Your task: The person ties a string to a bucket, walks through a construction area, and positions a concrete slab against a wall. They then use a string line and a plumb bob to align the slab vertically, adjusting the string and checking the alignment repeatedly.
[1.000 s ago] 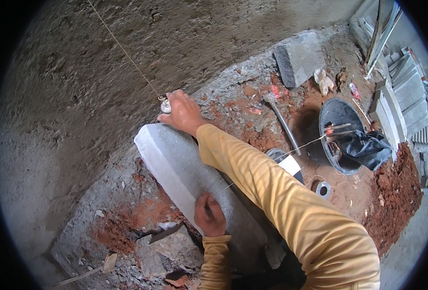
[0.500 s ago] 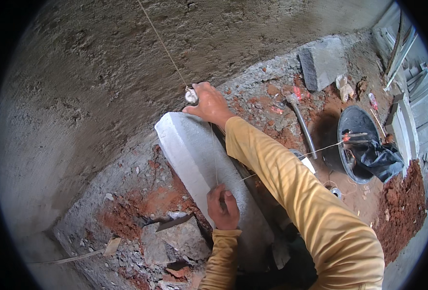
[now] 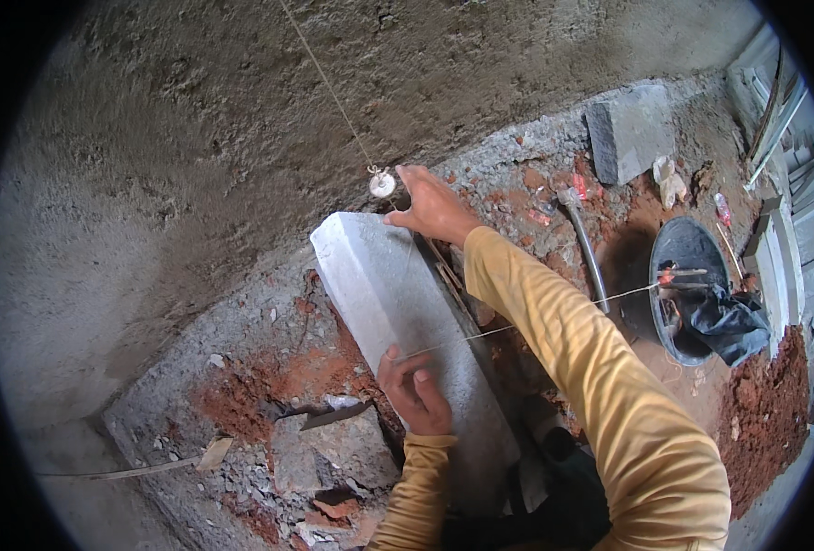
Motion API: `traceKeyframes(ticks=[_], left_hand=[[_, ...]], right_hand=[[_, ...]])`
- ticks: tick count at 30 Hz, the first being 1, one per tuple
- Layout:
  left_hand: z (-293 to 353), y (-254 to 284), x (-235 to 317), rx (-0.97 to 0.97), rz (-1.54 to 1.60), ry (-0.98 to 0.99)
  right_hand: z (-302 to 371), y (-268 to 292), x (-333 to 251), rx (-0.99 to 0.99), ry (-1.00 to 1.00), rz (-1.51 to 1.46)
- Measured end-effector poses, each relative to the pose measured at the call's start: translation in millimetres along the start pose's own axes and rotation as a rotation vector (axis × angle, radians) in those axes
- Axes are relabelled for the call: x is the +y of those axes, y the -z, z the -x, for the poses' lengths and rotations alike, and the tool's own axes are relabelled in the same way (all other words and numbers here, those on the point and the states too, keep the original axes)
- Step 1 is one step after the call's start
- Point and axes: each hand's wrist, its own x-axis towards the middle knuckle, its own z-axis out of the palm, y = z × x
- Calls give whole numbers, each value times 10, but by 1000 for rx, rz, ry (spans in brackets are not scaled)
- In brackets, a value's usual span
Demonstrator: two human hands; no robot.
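A pale concrete block with a bevelled edge lies lengthwise in front of me. Over its middle my left hand has its fingers curled, the forefinger hooked at the end of a taut pale string that stretches across to the right. At the block's far end is my right hand, thumb and forefinger spread apart. Just left of those fingertips, a round whitish plumb weight hangs on a cord before the rough wall. Whether the right fingers touch the weight, I cannot tell.
A black bucket with tools and a dark plastic bag stands at right. A long-handled hammer and another block lie beyond my right arm. Broken stone and red earth cover the ground at left, below the plastered wall.
My right hand has opened away from the plumb weight, which now hangs beside it. My left forefinger has straightened somewhat, and the string now crosses the block to it. The view has shifted slightly.
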Motion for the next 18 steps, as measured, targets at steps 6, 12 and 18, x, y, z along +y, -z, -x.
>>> traceKeyframes(ticks=[6, 12, 18], left_hand=[[-379, 15, 109, 261, -111, 7], [-937, 227, -124, 181, -206, 124], [-990, 43, -117, 227, -151, 351]], right_hand=[[230, 641, -63, -100, 208, 50], [1517, 2531, 309, 154, 181, 23], [2647, 3651, 1041, 431, -539, -95]])
